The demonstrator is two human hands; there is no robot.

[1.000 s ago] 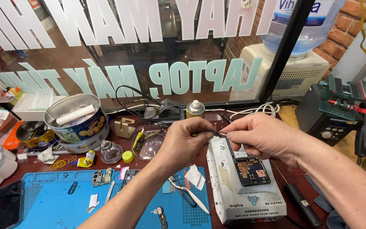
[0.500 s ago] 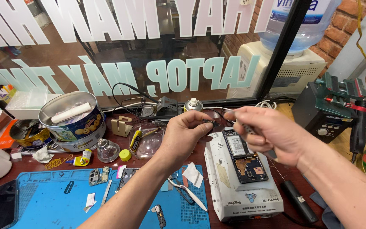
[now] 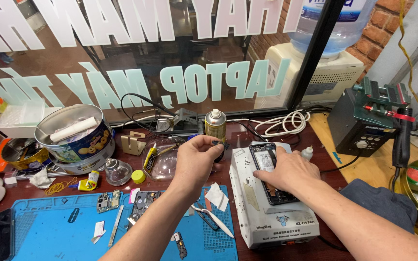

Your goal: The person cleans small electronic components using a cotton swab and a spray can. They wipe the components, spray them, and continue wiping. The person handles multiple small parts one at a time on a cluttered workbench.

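Right hand (image 3: 290, 170) dropped flat onto opened phone (image 3: 268, 166), fingers released | left hand (image 3: 197, 162) raised, pinching small part (image 3: 217, 143)

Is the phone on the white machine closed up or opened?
Opened: the phone lies flat with internals exposed, under the right hand.

Round biscuit tin (image 3: 76, 140) at bench's back left, yellow glue tube (image 3: 91, 180) and glass jar (image 3: 118, 172) before it. Blue mat (image 3: 49, 232) along front edge, tweezers (image 3: 216, 223) on it. Spray can (image 3: 215, 124), coiled white cable (image 3: 286, 122) at back.
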